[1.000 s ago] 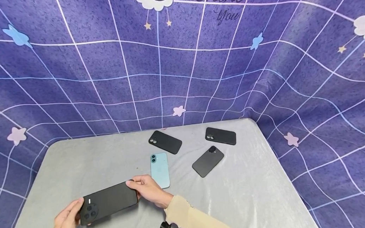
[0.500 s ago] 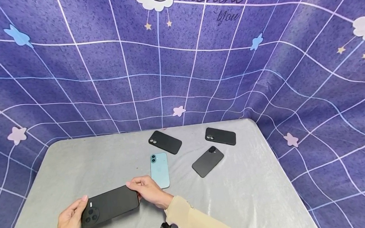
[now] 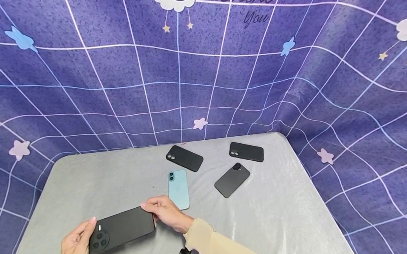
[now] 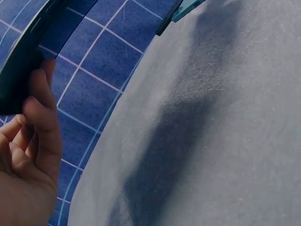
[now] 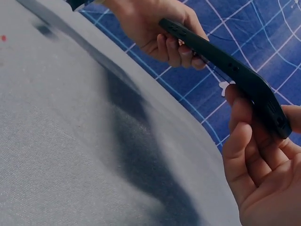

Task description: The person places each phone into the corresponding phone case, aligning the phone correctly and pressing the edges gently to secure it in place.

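Between my two hands is a large black phone point(image 3: 123, 229), its back up in the head view with a round camera ring and a small white flash strip. My left hand point(image 3: 75, 246) grips the camera end, thumb on top. At the opposite end, my right hand point(image 3: 167, 212) pinches it with the thumb over the corner. Seen edge-on in the right wrist view, the phone point(image 5: 235, 70) is off the cloth, with curled fingers beneath it. Only a dark edge of the phone point(image 4: 23, 56) shows in the left wrist view. Just beyond the right hand lies a light-blue phone point(image 3: 178, 187).
A black phone case point(image 3: 184, 158) lies near the table's back edge, with another black case point(image 3: 246, 152) to its right. In front of that one is a dark grey phone point(image 3: 232, 180). A grey cloth covers the table point(image 3: 274, 220); purple fabric point(image 3: 178, 73) hangs behind.
The held phone has tipped and sunk slightly at its right end, with both hands still on it. The things lying on the table have not moved.
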A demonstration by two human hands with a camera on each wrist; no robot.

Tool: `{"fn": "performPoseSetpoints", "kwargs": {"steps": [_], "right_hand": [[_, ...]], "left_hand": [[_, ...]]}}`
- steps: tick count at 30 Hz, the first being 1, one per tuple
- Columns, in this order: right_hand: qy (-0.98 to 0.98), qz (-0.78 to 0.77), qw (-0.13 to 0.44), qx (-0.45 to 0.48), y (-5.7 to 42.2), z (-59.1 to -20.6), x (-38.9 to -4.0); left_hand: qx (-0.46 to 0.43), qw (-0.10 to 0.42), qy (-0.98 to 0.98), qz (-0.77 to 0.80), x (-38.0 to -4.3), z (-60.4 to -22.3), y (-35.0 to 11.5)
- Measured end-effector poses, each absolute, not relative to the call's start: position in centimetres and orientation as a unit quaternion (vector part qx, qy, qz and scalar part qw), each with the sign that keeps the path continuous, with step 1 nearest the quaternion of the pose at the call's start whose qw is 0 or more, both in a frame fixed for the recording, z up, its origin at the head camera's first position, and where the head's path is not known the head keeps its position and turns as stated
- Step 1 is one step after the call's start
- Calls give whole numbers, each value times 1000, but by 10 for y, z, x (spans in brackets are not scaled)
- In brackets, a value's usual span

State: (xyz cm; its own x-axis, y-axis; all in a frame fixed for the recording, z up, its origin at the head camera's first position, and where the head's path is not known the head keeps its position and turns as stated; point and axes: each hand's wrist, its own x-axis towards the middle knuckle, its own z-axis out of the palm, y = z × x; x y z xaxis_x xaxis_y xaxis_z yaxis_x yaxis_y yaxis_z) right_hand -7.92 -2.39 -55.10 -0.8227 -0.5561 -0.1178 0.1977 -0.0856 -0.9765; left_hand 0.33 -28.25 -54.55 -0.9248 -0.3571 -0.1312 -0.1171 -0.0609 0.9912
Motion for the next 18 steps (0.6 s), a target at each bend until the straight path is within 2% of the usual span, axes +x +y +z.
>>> {"fn": "performPoseSetpoints", "kwargs": {"steps": [4,14,18], "right_hand": [[623,-723,269,-134,-26,-553,-79],[537,-736,383,-157,-16,-561,-79],[532,-722,401,-186,-15,-563,-77]], "left_hand": [[203,103,-670,-707,1,-549,-279],[237,111,-654,-709,2,-552,-283],[243,115,-638,-722,4,-551,-284]]}}
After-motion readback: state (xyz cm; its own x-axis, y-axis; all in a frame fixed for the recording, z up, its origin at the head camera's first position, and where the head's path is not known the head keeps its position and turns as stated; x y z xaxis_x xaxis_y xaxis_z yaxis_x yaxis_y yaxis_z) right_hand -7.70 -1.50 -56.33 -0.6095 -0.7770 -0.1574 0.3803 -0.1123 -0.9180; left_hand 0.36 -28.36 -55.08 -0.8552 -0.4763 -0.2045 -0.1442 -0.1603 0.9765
